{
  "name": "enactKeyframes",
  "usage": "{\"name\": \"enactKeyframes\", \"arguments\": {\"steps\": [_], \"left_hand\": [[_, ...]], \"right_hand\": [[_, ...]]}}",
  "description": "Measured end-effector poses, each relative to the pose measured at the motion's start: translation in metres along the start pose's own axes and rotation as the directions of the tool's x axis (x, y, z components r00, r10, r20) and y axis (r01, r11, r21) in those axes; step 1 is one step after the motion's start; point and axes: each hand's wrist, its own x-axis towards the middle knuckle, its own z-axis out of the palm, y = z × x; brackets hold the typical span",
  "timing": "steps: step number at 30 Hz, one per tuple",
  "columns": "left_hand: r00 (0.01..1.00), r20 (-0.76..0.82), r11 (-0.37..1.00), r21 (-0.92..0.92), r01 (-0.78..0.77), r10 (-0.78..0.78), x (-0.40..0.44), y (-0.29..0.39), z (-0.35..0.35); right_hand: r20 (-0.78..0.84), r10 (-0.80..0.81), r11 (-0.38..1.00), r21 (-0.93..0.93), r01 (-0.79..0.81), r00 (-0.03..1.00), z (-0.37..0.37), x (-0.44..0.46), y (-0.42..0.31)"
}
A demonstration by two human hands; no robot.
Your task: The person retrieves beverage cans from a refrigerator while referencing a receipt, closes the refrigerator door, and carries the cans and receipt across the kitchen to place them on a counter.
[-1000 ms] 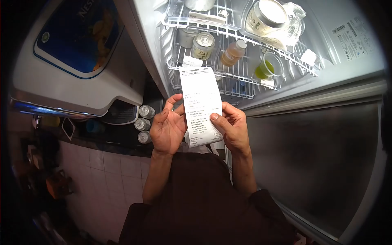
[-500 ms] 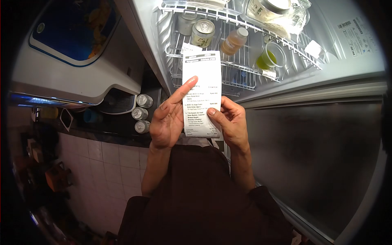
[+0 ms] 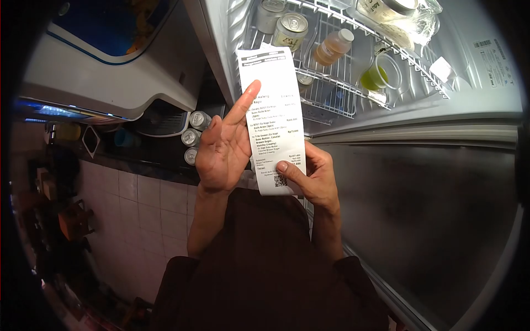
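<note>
A long printed paper receipt (image 3: 276, 127) hangs upright in front of the open fridge, with a QR code near its lower end. My right hand (image 3: 313, 179) pinches its lower right edge, thumb on the printed face. At its left side is my left hand (image 3: 226, 143), palm up and open, with the index finger stretched over the upper part of the paper. The other fingers of that hand are loosely bent, and some are partly hidden.
Wire fridge shelves (image 3: 353, 88) hold cans (image 3: 291, 31), an amber bottle (image 3: 333, 47), a cup with green contents (image 3: 381, 74) and a lidded tub. Left, several cans (image 3: 191, 137) stand on a dark counter beside a large machine (image 3: 110, 77). The fridge door (image 3: 430, 220) is at right.
The view has shifted. More of the receipt's lower end shows, with its total and QR code. My right hand grips nearer the bottom, and my left index finger now stretches over the paper.
</note>
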Motion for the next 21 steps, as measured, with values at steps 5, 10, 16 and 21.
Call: {"name": "enactKeyframes", "arguments": {"steps": [5, 10, 16, 21], "left_hand": [[1.000, 0.007, 0.999, -0.034, -0.001, 0.001, -0.003, 0.002, 0.002], [1.000, 0.011, 0.999, -0.041, 0.001, -0.001, -0.005, 0.004, 0.001], [1.000, 0.009, 1.000, -0.027, 0.016, -0.016, -0.008, 0.007, -0.002], [0.999, -0.031, 1.000, -0.010, 0.014, -0.014, -0.008, 0.008, -0.001]], "right_hand": [[-0.013, 0.000, 1.000, -0.006, 0.000, 1.000, 0.005, -0.003, -0.001], [-0.009, 0.008, 1.000, -0.028, -0.008, 1.000, 0.007, -0.004, 0.003], [-0.027, 0.008, 1.000, -0.027, -0.008, 1.000, 0.012, -0.003, 0.004], [-0.038, 0.027, 0.999, -0.017, -0.028, 0.999, 0.015, -0.004, 0.006]]}}
